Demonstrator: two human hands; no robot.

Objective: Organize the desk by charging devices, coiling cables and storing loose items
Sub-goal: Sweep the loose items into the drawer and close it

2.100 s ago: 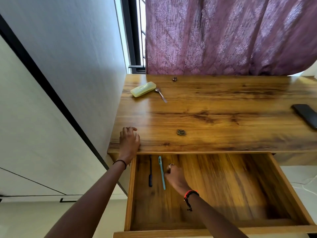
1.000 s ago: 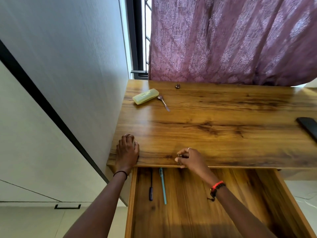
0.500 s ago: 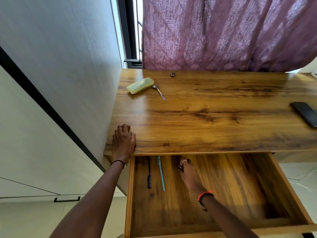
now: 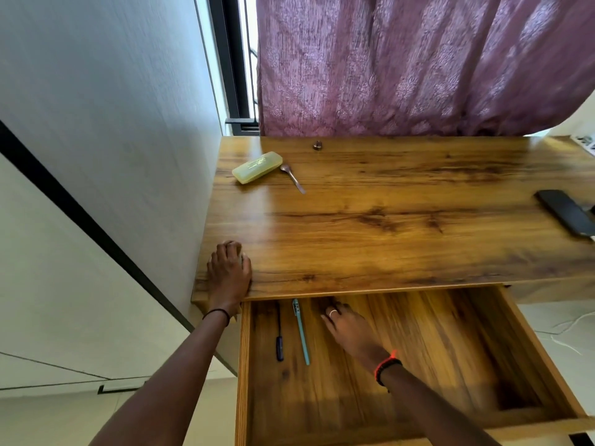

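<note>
**Right hand deep in drawer, loose items out on top**

Risks: the right hand (image 4: 346,326) reaches toward the back of the open wooden drawer (image 4: 434,349). Its fingertips are in shadow under the tabletop's front edge, so I cannot tell whether it grips anything or is empty. If the drawer were pushed in now, those fingers would be pinched against that edge. A small item let go that far back could slip out of sight.

A slim black pen (image 4: 279,344) and a teal plastic pen (image 4: 301,333) lie side by side, apart, near the drawer's left wall. Both are round-bodied and would likely roll on a hard shove.

The left hand (image 4: 229,275) lies palm down on the front-left corner of the glossy wood-grain tabletop (image 4: 402,246). Its fingers are loosely bent and hold nothing; it is probably bracing. A flat black phone (image 4: 566,216) sits at the right edge, where a careless sweep could knock it off.

Materials:
- The tabletop is lacquered, smooth and reflective, so probably slippery.
- The drawer has the same grain, a bare floor and low walls.
- A pale yellow-green hard plastic case (image 4: 257,167), a rounded oblong, lies near the back-left corner.
- A small metal spoon (image 4: 292,178) with a thin handle lies just beside the case; I cannot tell if they touch.
- A small round brown cap (image 4: 317,145) sits by the back edge.
- A mauve patterned curtain (image 4: 402,59) hangs behind.
</note>
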